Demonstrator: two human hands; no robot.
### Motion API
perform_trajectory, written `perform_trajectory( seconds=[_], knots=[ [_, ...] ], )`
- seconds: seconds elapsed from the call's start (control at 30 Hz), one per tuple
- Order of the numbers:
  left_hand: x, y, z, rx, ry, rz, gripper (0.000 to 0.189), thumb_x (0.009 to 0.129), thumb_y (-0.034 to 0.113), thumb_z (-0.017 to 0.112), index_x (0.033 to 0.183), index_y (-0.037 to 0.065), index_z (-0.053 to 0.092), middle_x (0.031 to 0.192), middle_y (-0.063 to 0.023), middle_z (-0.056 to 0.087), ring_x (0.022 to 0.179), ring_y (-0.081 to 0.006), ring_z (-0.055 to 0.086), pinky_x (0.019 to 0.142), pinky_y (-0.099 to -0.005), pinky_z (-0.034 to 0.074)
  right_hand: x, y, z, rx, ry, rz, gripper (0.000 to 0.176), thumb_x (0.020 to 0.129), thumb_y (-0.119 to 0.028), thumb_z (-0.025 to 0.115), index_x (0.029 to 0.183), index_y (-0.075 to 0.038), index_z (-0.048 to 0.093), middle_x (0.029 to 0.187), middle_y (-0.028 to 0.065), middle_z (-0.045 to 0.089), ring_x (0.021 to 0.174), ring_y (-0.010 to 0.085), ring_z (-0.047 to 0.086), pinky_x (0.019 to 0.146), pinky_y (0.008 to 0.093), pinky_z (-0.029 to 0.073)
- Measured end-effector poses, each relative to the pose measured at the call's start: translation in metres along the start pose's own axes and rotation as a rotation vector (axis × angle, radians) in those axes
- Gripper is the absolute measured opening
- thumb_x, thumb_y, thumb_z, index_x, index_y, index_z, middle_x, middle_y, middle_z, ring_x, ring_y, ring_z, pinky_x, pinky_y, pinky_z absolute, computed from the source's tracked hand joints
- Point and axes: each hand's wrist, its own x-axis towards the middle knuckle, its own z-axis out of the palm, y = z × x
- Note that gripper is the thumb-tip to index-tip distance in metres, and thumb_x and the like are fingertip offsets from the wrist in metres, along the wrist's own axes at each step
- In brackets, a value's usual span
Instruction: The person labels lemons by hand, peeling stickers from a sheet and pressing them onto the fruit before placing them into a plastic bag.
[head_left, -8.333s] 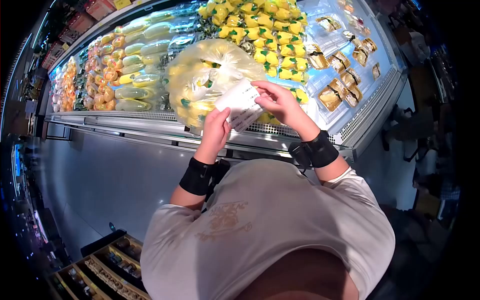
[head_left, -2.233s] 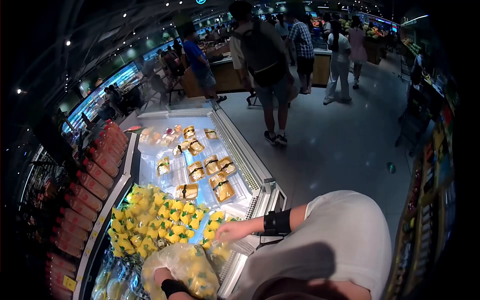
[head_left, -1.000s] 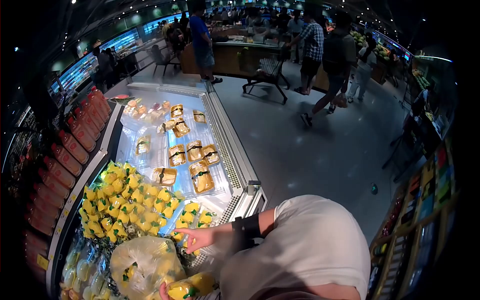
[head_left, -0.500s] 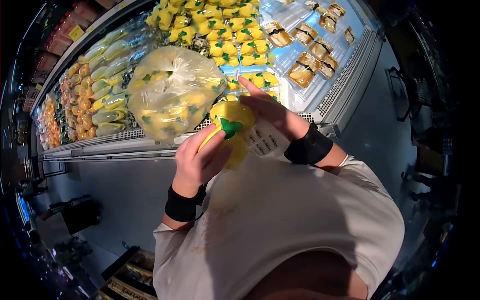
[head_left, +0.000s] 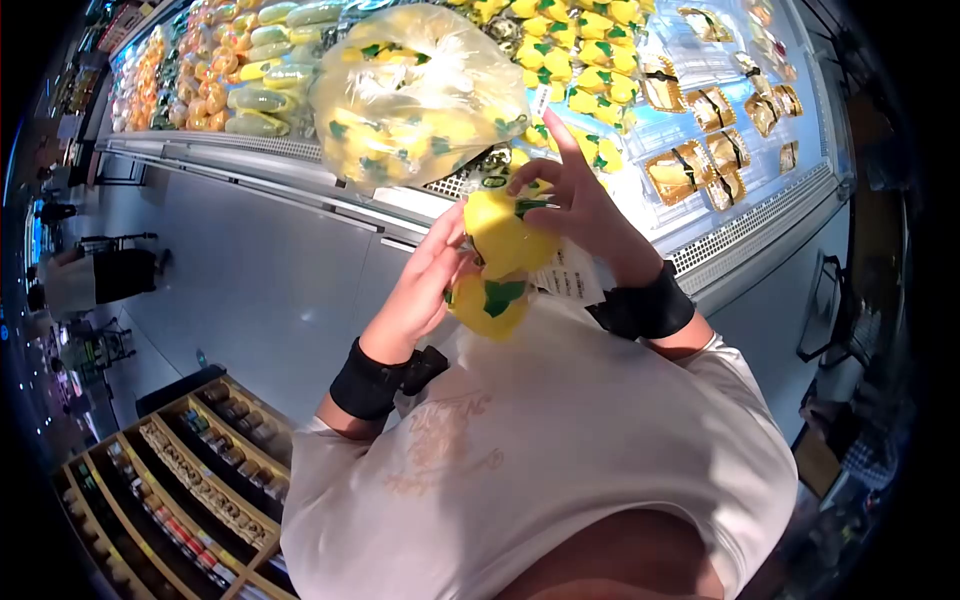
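Note:
My left hand is closed round the left side of a yellow pack with green leaf shapes, held in front of my chest. At the pack's upper right, the thumb and bent fingers of my right hand are at its edge, while the index finger points up. A small white tag shows at that fingertip. Below the right hand hangs a white printed sheet; what holds it is hidden. Just beyond my hands, a large clear plastic bag full of similar yellow packs rests at the display's edge.
The chilled display runs across the front. It carries rows of yellow packs, tan packs with dark bands and wrapped produce. A shelf of jars stands lower left. A person is at far left.
The view has shifted, so the display sits higher. The yellow pack has turned, showing a second yellow part below. My right hand's fingers have come onto its upper edge.

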Motion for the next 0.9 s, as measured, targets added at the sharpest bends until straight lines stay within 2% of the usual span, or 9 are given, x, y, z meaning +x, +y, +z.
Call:
perform_trajectory(
  seconds=[0.03, 0.13, 0.3, 0.37, 0.4, 0.43, 0.57, 0.63, 0.9],
  knots=[
    [-0.003, -0.001, -0.004, -0.008, 0.017, 0.001, 0.070, 0.095, 0.045, 0.049, 0.147, 0.008, 0.020, 0.142, -0.0168, 0.036, 0.114, -0.0161, 0.049, 0.097, -0.0351, 0.042, 0.000, -0.006, 0.007, 0.004, -0.013, 0.013, 0.106, 0.072, 0.007, 0.067, 0.150, -0.016, -0.001, 0.103, 0.0098, 0.055, 0.093, 0.0126, 0.056, 0.083, 0.0258, 0.046],
    [-0.006, 0.013, -0.002, -0.098, 0.157, -0.224, 0.032, 0.096, 0.029, 0.044, 0.117, 0.005, 0.042, 0.103, -0.0077, 0.057, 0.089, -0.0144, 0.060, 0.072, -0.0289, 0.051, 0.002, -0.008, 0.031, -0.164, -0.181, -0.049, 0.106, 0.071, 0.005, 0.068, 0.150, -0.015, 0.001, 0.103, 0.0090, 0.055, 0.078, 0.0088, 0.053, 0.071, 0.0234, 0.046],
    [-0.029, 0.043, -0.013, -0.252, 0.099, -0.121, 0.028, 0.094, 0.023, 0.045, 0.114, 0.003, 0.046, 0.101, -0.0107, 0.059, 0.087, -0.0189, 0.062, 0.075, -0.0321, 0.052, 0.012, -0.031, 0.080, -0.420, -0.225, 0.056, 0.091, 0.067, 0.007, 0.069, 0.145, -0.010, 0.025, 0.117, 0.0053, 0.051, 0.072, 0.0062, 0.045, 0.066, 0.0208, 0.042],
    [-0.046, 0.060, -0.014, -0.285, 0.133, -0.038, 0.024, 0.094, 0.020, 0.046, 0.109, 0.001, 0.051, 0.104, -0.0131, 0.060, 0.091, -0.0211, 0.063, 0.081, -0.0342, 0.052, 0.014, -0.028, 0.101, -0.348, -0.069, -0.217, 0.080, 0.065, 0.010, 0.067, 0.137, -0.007, 0.037, 0.119, 0.0032, 0.049, 0.072, 0.0053, 0.043, 0.067, 0.0206, 0.040],
    [-0.053, 0.061, -0.025, -0.298, 0.105, 0.002, 0.026, 0.096, 0.018, 0.043, 0.110, -0.001, 0.055, 0.107, -0.0147, 0.061, 0.094, -0.0218, 0.063, 0.083, -0.0339, 0.052, 0.016, -0.032, 0.111, -0.409, 0.044, -0.246, 0.081, 0.063, 0.012, 0.067, 0.136, -0.006, 0.038, 0.118, 0.0040, 0.051, 0.072, 0.0070, 0.041, 0.068, 0.0212, 0.040],
    [-0.061, 0.063, -0.029, -0.322, 0.110, 0.019, 0.026, 0.096, 0.018, 0.043, 0.110, -0.001, 0.055, 0.107, -0.0147, 0.061, 0.094, -0.0218, 0.063, 0.083, -0.0339, 0.052, 0.018, -0.035, 0.112, -0.468, 0.183, -0.247, 0.064, 0.073, -0.003, 0.076, 0.131, -0.007, 0.047, 0.111, 0.0034, 0.053, 0.072, 0.0068, 0.043, 0.069, 0.0209, 0.042],
    [-0.084, 0.072, -0.037, -0.188, 0.136, -0.001, 0.043, 0.099, 0.033, 0.035, 0.115, -0.003, 0.054, 0.112, -0.0181, 0.060, 0.101, -0.0265, 0.060, 0.089, -0.0383, 0.049, 0.018, -0.061, 0.137, -0.354, 0.285, -0.293, 0.010, 0.079, -0.001, 0.069, 0.088, -0.002, 0.064, 0.109, 0.0035, 0.055, 0.079, 0.0048, 0.043, 0.070, 0.0190, 0.039],
    [-0.089, 0.072, -0.041, -0.275, 0.172, 0.039, 0.048, 0.102, 0.035, 0.030, 0.118, -0.003, 0.055, 0.107, -0.0128, 0.063, 0.092, -0.0184, 0.063, 0.083, -0.0318, 0.053, 0.011, -0.076, 0.165, -0.475, 0.135, -0.183, 0.005, 0.079, -0.002, 0.067, 0.084, -0.003, 0.065, 0.110, 0.0035, 0.056, 0.076, 0.0045, 0.043, 0.069, 0.0193, 0.038],
    [-0.107, 0.066, -0.055, -0.229, 0.175, 0.056, 0.065, 0.100, 0.051, 0.020, 0.114, -0.002, 0.055, 0.101, -0.0105, 0.063, 0.093, -0.0158, 0.062, 0.083, -0.0309, 0.050, 0.027, -0.074, 0.220, -0.625, 0.047, 0.009, 0.010, 0.078, -0.010, 0.068, 0.078, -0.002, 0.063, 0.104, 0.0073, 0.060, 0.066, 0.0071, 0.045, 0.062, 0.0218, 0.040]
  ],
)
